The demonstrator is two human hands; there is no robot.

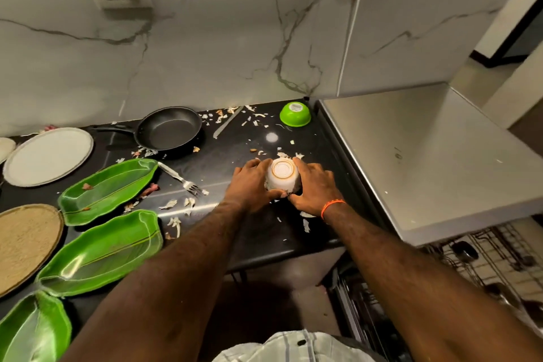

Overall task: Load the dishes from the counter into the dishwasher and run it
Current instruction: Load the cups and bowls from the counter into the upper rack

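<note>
A white bowl (281, 174) with an orange ring on its base stands upside down on the black counter (235, 153). My left hand (251, 185) grips its left side and my right hand (314, 186) grips its right side, thumbs meeting at the near rim. A green bowl (294, 114) sits inverted at the back. Three green leaf-shaped plates (108, 189) (101, 254) (35, 329) lie at left, with a fork (180, 178), a black frying pan (169, 130), a knife (227, 123) and a round grey plate (48, 156). The dishwasher's rack (484, 261) shows at lower right.
Food scraps and peels litter the counter around the bowl and fork. A steel worktop (426, 156) adjoins the counter on the right, above the rack. A woven round mat (25, 242) lies at the left edge. A white cable (348, 44) hangs down the marble wall.
</note>
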